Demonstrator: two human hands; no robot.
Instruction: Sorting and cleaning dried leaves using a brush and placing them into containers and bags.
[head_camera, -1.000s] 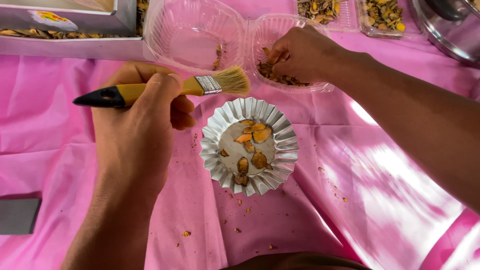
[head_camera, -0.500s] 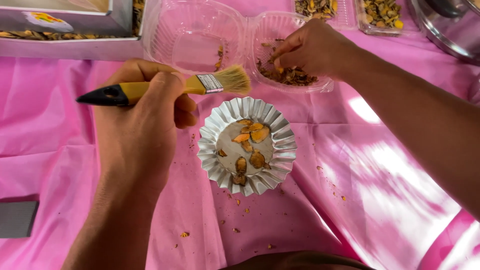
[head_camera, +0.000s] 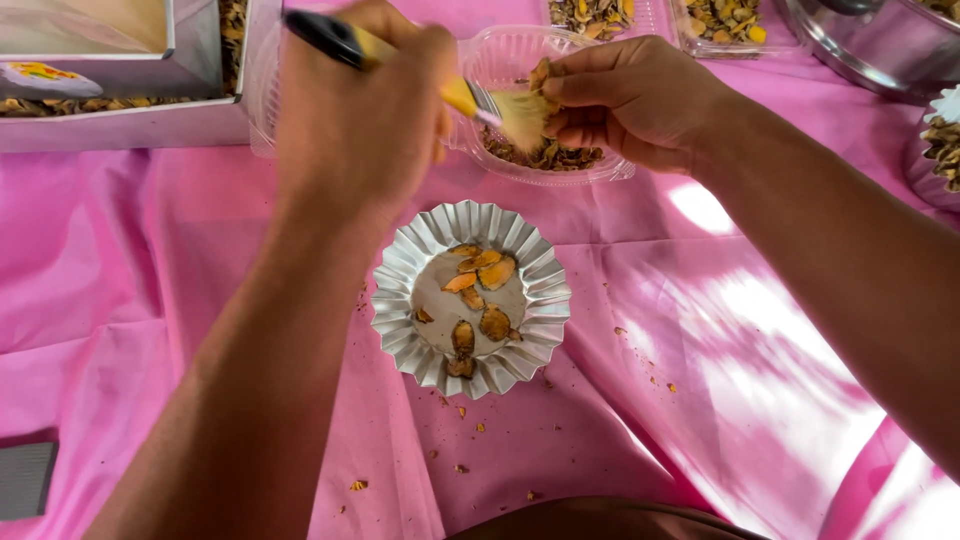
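Brush (head_camera: 500, 108) raised to right hand (head_camera: 630, 100), clear tray (head_camera: 560, 165)

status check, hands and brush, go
Left hand grips brush. Right hand pinches a piece against its bristles, over clear tub. Foil cup below, unobstructed.

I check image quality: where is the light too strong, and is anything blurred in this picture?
Head view: sunlit patches wash out the pink cloth at right; the brush bristles look slightly soft against the right hand; the foil cup is sharp, its pleats glinting mildly.
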